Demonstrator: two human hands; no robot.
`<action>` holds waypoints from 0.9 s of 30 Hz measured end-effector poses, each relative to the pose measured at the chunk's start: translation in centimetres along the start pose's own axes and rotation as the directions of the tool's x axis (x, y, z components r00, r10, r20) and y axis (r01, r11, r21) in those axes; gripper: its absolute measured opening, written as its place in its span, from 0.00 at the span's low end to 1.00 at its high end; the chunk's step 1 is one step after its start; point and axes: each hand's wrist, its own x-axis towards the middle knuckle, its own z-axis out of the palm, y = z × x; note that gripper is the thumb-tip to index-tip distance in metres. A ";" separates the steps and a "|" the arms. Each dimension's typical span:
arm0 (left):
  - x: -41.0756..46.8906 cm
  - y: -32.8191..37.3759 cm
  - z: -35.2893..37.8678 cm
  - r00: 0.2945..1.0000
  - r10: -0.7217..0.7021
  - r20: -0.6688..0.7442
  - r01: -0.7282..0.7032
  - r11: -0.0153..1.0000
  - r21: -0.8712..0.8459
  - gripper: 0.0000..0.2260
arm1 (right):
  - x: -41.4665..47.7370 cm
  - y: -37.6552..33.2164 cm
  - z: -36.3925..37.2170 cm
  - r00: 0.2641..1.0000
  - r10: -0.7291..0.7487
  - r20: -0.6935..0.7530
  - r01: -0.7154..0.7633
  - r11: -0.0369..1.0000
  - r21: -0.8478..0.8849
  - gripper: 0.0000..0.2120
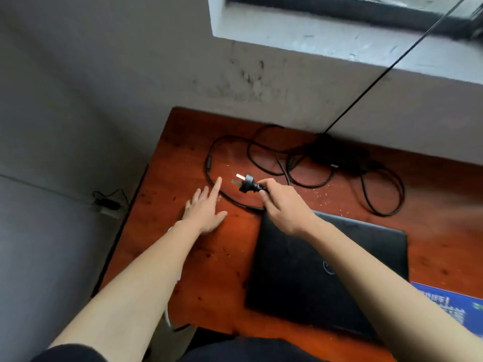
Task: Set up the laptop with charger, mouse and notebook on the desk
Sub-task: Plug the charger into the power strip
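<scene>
Charger plug [247,182]: being pinched at its neck by the right hand [283,207], prongs pointing away leftward. Left hand [205,209]: being spread flat beside the grip, on the desk [235,257]. Closed laptop [326,273]: lying beneath the wrist. Step: charger being routed; an outlet is probably needed next.

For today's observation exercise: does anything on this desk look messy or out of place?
Yes: the black charger cable sprawls in tangled loops across the reddish wooden desk, and pale crumbs speckle the wood near it.
</scene>
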 end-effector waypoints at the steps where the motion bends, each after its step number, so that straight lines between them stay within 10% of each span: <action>1: -1.2 -0.8 -0.4 0.996 -0.002 -0.091 -0.003 0.999 -0.052 0.42 | -0.7 -1.1 0.3 1.000 0.021 -0.011 -0.020 1.000 0.022 0.11; 6: -7.1 -5.2 1.8 0.925 -0.227 -0.305 0.189 0.971 -0.150 0.43 | -3.5 -3.6 3.5 0.989 0.150 0.002 -0.147 0.971 0.190 0.08; 13: -11.4 -9.3 6.1 0.888 -0.436 -0.147 0.401 0.890 -0.217 0.56 | -5.0 -6.1 8.1 0.935 0.341 0.093 -0.343 0.811 0.473 0.08; 20: -12.5 -8.7 5.8 0.900 -0.403 -0.164 0.298 0.846 -0.442 0.23 | -5.5 -8.2 10.1 0.925 0.337 0.176 -0.374 0.723 0.581 0.19; 27: -14.1 -7.6 1.7 0.869 -0.259 -0.421 0.024 0.873 -0.487 0.23 | -5.9 -8.2 9.5 0.924 0.338 0.181 -0.372 0.675 0.637 0.16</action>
